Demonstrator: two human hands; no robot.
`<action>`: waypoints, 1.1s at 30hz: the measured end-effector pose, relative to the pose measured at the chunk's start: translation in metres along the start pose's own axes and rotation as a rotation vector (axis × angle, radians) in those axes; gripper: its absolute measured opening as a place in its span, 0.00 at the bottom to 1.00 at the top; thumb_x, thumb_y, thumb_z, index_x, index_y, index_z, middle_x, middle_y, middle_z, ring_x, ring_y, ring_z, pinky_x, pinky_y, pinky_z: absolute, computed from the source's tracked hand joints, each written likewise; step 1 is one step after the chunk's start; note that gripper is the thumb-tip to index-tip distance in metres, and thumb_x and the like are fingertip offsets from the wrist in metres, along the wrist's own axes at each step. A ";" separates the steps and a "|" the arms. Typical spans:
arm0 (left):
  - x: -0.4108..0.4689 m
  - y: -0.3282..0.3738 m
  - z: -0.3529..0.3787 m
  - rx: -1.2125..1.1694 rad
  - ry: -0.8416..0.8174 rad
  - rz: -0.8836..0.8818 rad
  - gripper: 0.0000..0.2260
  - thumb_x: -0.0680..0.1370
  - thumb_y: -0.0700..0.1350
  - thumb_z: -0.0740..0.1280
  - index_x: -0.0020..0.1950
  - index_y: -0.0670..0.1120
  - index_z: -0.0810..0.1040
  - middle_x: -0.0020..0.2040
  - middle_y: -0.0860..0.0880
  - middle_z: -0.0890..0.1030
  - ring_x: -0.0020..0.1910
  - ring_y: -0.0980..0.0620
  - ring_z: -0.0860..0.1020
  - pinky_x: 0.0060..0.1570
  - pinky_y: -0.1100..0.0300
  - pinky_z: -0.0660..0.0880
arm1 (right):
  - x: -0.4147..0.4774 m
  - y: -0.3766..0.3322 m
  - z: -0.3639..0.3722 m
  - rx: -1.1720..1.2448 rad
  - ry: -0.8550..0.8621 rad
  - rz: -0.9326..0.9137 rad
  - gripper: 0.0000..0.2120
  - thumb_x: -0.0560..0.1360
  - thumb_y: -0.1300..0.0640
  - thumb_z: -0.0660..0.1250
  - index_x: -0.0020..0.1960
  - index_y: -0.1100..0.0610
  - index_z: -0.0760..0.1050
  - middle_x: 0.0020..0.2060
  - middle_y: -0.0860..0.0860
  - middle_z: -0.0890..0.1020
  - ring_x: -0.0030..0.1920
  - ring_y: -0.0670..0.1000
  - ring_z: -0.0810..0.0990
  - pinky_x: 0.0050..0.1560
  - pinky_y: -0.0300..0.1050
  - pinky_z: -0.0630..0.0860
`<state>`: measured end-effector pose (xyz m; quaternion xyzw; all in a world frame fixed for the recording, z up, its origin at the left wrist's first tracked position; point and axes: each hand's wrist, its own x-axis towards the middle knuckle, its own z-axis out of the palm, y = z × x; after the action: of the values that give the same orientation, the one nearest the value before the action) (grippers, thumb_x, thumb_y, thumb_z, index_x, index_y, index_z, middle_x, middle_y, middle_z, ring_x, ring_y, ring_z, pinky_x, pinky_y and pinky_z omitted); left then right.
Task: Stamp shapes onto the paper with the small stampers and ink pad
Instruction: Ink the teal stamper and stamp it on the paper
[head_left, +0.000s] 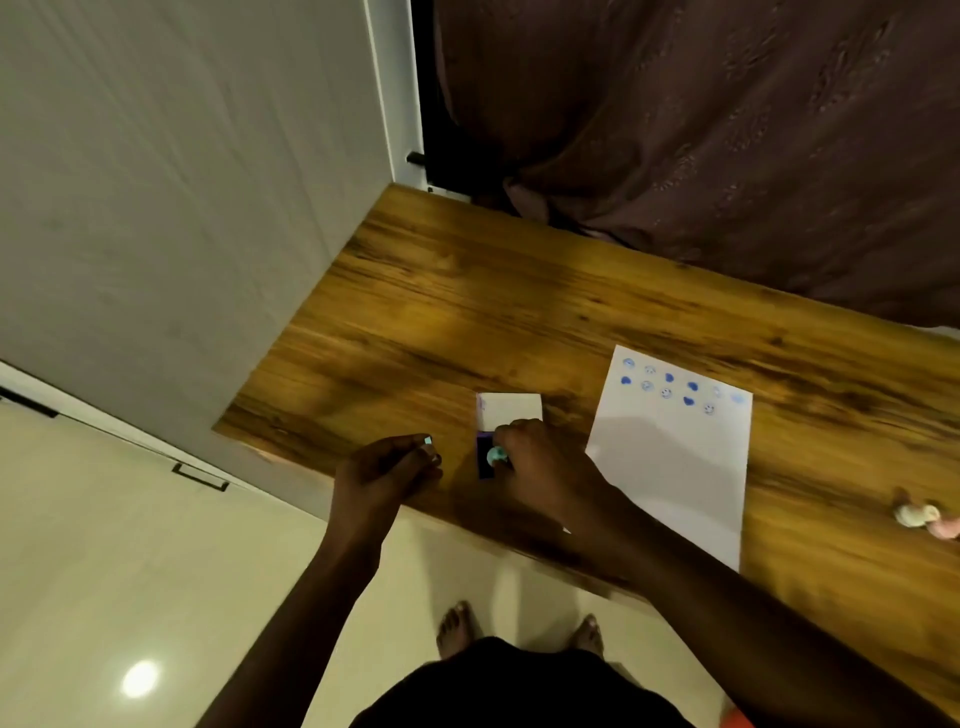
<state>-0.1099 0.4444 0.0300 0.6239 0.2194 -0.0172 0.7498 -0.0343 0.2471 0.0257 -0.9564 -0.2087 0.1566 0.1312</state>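
The right hand (524, 457) gripped a teal stamper (497, 455) pressed on the purple ink pad (485, 457), the inking step it seemed, while the left hand (395, 465) pinched its small cap (428, 440); next, carry it to the paper (675, 467) just right of this hand.

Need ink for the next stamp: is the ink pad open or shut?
Open: the white lid is flipped back, the dark ink pad exposed under the stamper in the right hand.

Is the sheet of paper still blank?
No, the white paper already carries several blue stamped shapes in rows near its far edge.
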 end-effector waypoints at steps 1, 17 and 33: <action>0.000 0.000 -0.001 -0.004 -0.003 -0.002 0.07 0.79 0.40 0.73 0.55 0.39 0.86 0.49 0.36 0.87 0.51 0.35 0.86 0.48 0.55 0.84 | 0.000 -0.001 0.001 -0.013 -0.010 0.002 0.15 0.78 0.54 0.69 0.63 0.57 0.77 0.59 0.55 0.82 0.58 0.55 0.81 0.60 0.46 0.78; 0.019 -0.004 0.011 -0.019 -0.075 -0.017 0.06 0.78 0.38 0.73 0.53 0.40 0.87 0.48 0.37 0.88 0.51 0.35 0.86 0.49 0.52 0.85 | 0.011 -0.007 0.027 -0.040 -0.042 0.134 0.22 0.76 0.54 0.72 0.68 0.58 0.73 0.63 0.57 0.79 0.63 0.59 0.79 0.66 0.49 0.72; 0.013 0.004 0.043 0.045 -0.169 0.040 0.07 0.80 0.42 0.72 0.56 0.43 0.87 0.51 0.42 0.88 0.51 0.43 0.87 0.50 0.54 0.84 | 0.005 0.027 -0.024 0.382 -0.009 0.117 0.13 0.74 0.52 0.75 0.54 0.58 0.84 0.49 0.55 0.86 0.48 0.52 0.84 0.42 0.39 0.77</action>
<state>-0.0831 0.4079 0.0347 0.6412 0.1425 -0.0594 0.7517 -0.0120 0.2213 0.0380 -0.9240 -0.1196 0.2048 0.3000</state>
